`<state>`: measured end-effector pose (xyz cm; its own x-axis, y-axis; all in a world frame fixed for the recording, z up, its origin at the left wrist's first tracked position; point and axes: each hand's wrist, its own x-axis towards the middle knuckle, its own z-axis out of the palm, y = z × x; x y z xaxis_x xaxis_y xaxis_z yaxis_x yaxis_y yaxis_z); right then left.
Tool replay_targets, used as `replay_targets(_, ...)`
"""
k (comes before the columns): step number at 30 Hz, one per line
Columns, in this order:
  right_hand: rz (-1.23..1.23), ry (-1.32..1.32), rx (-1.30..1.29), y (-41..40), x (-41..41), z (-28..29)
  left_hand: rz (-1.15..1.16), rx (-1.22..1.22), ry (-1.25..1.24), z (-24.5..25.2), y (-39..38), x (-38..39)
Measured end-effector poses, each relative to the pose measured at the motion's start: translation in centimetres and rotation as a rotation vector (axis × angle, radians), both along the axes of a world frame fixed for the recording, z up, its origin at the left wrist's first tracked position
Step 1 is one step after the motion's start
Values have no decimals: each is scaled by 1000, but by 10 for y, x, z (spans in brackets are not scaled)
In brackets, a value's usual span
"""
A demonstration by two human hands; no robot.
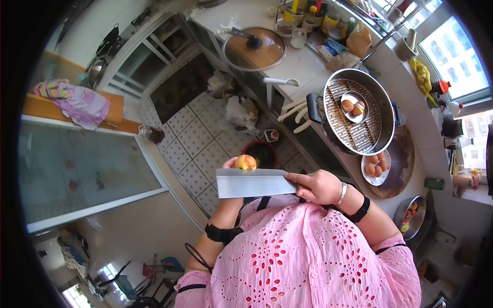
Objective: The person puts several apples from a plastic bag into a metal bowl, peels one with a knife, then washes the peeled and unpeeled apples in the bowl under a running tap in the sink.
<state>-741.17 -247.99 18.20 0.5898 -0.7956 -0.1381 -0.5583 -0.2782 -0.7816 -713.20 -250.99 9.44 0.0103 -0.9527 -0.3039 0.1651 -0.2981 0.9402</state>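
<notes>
My left hand (230,163) holds a small yellow-and-red fruit (245,162), which looks like a peach or an apple. Most of that hand is hidden behind the wide blade of a kitchen cleaver (254,185). My right hand (316,186) grips the cleaver's handle, its index finger stretched along the end of the blade. The blade lies across in front of my chest, its upper edge touching or just beside the fruit's lower side. Below the fruit, on the tiled floor, stands a red-rimmed bucket (260,144) with dark contents.
A large steel steamer pot (327,127) on the right holds a small dish with eggs. Beside it a plate (379,181) of eggs rests on a round wooden board (402,169). Farther right is a steel bowl (400,215) of fruit. A glass lid (231,54) lies on the counter.
</notes>
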Motion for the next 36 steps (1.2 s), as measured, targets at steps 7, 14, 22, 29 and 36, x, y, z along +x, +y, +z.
replay_targets(7, -90, -56, -2, -78, 37, -20, -252, 122, 101, -12, -108, 47)
replay_targets(14, -296, 54, 142, -165, 111, -43, -278, 241, 244, -45, -227, 92)
replay_targets(22, -393, 52, 292, -246, 165, -95, -346, 509, 230, -90, -326, 122)
replay_targets(29, -468, -6, 353, -280, 170, -159, -435, 780, 322, -169, -376, 141)
replay_targets(36, -544, -56, 418, -291, 175, -206, -407, 679, 120, -197, -389, 119)
